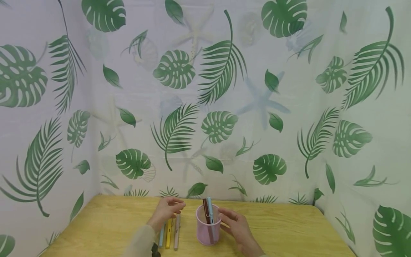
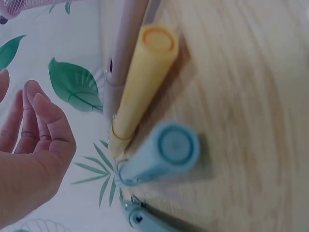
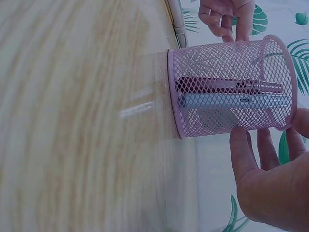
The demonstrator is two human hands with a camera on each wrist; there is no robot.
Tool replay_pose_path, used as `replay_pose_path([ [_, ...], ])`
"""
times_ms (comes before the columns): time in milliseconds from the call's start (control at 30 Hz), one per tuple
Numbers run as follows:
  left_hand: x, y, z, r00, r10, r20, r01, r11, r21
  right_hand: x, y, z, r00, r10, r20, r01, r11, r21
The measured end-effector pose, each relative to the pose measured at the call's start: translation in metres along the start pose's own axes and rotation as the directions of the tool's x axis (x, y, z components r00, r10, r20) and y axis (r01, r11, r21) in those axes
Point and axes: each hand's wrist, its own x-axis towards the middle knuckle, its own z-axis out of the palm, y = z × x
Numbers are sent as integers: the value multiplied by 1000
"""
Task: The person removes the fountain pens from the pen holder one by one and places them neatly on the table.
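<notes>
A pink mesh pen cup point(image 1: 203, 230) stands upright on the table, holding a dark maroon pen point(image 1: 206, 208) and a light blue pen point(image 1: 210, 208). My right hand point(image 1: 237, 228) is at the cup's right side, fingertips against the mesh point(image 3: 217, 63) and the rim. Left of the cup, my left hand point(image 1: 166, 211) hovers over the far ends of a row of pens, fingers loosely bent and holding nothing. The row has a lilac pen point(image 1: 177, 233), a yellow pen point(image 1: 168, 235) and a light blue pen point(image 1: 161, 237). Beside these, the left wrist view shows another bluish pen point(image 2: 145, 220).
The wooden table point(image 1: 276, 228) ends at a leaf-patterned curtain point(image 1: 224, 171) behind it and on both sides. A black band point(image 1: 155, 250) shows at my left wrist, and the left sleeve point(image 1: 138, 244) covers part of the table beside the pens.
</notes>
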Motion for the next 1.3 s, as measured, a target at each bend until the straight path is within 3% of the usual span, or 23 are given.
replay_pose_path([
  [267,2,5,15,998,36,52,-35,999,-28,1,1,0,1000,6,-5,-6,1000,3],
  [733,1,11,40,996,77,44,-66,974,-215,-1,4,-1,1000,9,-10,-9,1000,4],
  [1067,10,11,48,992,101,75,-76,956,-284,1,3,-1,1000,-2,2,2,1000,8],
  [1300,13,12,54,984,131,117,-96,958,-270,1,1,-1,1000,-2,-1,2,1000,-6],
])
